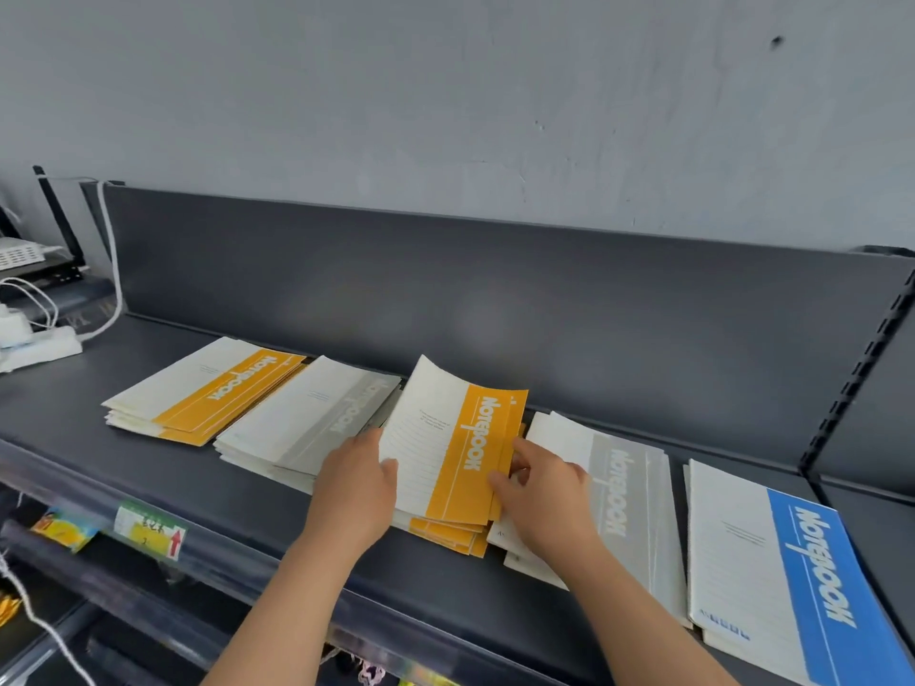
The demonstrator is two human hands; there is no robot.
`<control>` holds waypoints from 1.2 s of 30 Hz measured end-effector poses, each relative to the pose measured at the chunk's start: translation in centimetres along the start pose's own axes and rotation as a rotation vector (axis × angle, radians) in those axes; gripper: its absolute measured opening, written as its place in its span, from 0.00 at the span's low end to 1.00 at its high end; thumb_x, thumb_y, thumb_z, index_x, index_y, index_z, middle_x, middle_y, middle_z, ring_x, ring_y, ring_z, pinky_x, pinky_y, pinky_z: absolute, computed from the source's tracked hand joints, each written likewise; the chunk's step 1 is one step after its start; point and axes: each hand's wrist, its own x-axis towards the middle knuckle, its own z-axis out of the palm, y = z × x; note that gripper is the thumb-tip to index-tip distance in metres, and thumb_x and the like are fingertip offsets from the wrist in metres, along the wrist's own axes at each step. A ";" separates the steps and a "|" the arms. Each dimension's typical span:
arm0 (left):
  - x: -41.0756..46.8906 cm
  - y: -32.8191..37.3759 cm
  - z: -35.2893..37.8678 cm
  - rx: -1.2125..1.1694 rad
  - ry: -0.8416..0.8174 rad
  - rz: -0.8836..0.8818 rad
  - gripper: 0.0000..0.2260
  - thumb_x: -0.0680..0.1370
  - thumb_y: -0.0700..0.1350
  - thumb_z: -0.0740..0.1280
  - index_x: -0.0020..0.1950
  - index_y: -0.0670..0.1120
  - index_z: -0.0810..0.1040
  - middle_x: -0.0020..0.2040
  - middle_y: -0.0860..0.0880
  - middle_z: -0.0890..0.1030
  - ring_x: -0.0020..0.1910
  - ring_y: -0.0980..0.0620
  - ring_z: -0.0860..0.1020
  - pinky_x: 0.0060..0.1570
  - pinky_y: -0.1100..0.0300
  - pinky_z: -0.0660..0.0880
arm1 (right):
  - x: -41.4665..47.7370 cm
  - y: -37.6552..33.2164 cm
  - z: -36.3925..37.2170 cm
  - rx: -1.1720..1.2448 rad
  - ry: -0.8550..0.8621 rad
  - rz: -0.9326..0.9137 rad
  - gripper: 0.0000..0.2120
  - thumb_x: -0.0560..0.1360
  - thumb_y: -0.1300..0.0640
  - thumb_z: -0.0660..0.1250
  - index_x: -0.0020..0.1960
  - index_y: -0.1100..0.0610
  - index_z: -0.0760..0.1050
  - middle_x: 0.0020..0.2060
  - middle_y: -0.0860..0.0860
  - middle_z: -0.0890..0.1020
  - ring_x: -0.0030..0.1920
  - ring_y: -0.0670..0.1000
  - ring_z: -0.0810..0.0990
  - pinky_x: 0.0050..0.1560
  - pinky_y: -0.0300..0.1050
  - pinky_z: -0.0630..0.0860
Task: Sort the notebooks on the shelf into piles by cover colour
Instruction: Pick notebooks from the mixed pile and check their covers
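Orange notebook (450,453), white "Notebook" lettering running along its coloured band, raised at a tilt above a stack of orange notebooks (445,537) at mid-shelf. The left hand (356,482) grips its left edge, thumb on the cover and fingers hidden beneath. The right hand (539,492) pinches its right edge, thumb on the orange band and fingers curled behind. The small print on the white half is unreadable.

Other stacks on the dark shelf (148,462) bear the same wordmark: a grey pile (307,423) just left, a second orange pile (208,393) beyond it, another grey pile (629,502) under the right wrist, and a blue pile (772,576) at far right. The shelf-edge price label (148,529) shows a red arrow, its figures illegible. A white power strip (39,346) lies at the left end.
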 end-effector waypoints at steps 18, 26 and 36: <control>-0.4 1.8 -1.3 0.141 0.101 0.247 0.18 0.81 0.54 0.56 0.69 0.53 0.70 0.66 0.53 0.73 0.64 0.54 0.69 0.58 0.63 0.71 | -2.1 0.9 -2.2 -0.041 0.210 0.017 0.16 0.77 0.48 0.62 0.65 0.48 0.73 0.64 0.44 0.75 0.64 0.47 0.71 0.70 0.46 0.62; -1.5 6.6 0.6 -0.119 0.084 0.464 0.12 0.79 0.48 0.61 0.59 0.50 0.79 0.56 0.53 0.79 0.54 0.53 0.73 0.48 0.63 0.69 | -5.9 3.4 -6.7 -0.147 0.368 0.068 0.18 0.79 0.49 0.60 0.68 0.50 0.70 0.68 0.43 0.71 0.70 0.44 0.66 0.74 0.40 0.45; -5.8 16.6 5.7 -0.254 -0.024 0.596 0.13 0.80 0.49 0.60 0.62 0.49 0.77 0.58 0.53 0.78 0.56 0.55 0.75 0.52 0.64 0.72 | -11.1 11.9 -14.5 -0.225 0.478 0.162 0.17 0.79 0.51 0.60 0.67 0.53 0.72 0.67 0.45 0.73 0.68 0.43 0.68 0.75 0.42 0.43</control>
